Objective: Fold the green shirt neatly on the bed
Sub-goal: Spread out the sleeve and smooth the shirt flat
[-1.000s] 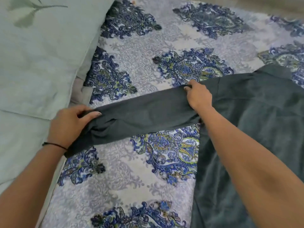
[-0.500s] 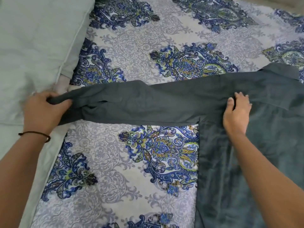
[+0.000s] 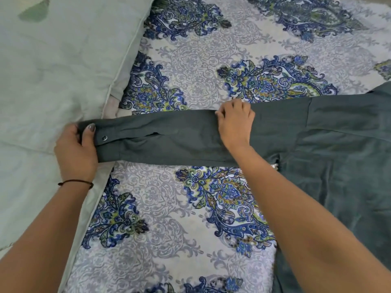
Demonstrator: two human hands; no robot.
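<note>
Head view looks down on a bed [image 3: 190,240] covered by a sheet with blue, green and grey paisley medallions. Along the left edge of the bed lie pale green pillows [image 3: 59,66], one above the other, their seam running across near the left hand.

A dark green shirt [image 3: 338,166] lies flat at the right edge of the bed, its body running down toward the near right corner and partly hidden under the right forearm. Its sleeve [image 3: 169,140] stretches straight out to the left across the sheet, smooth and nearly level, reaching as far as the pillows. A small metal snap [image 3: 104,137] shows on the cuff.

Left hand [image 3: 76,151] is closed on the cuff end, thumb on top of the cloth beside the snap and fingers curled beneath it. A thin dark band [image 3: 76,182] circles that wrist.

Right hand [image 3: 234,121] rests on the sleeve about midway along it, knuckles bent, fingertips at the sleeve's far edge. It seems to pinch that edge, though the fingertips are curled out of clear sight, so whether it grips or only presses I cannot tell.
</note>
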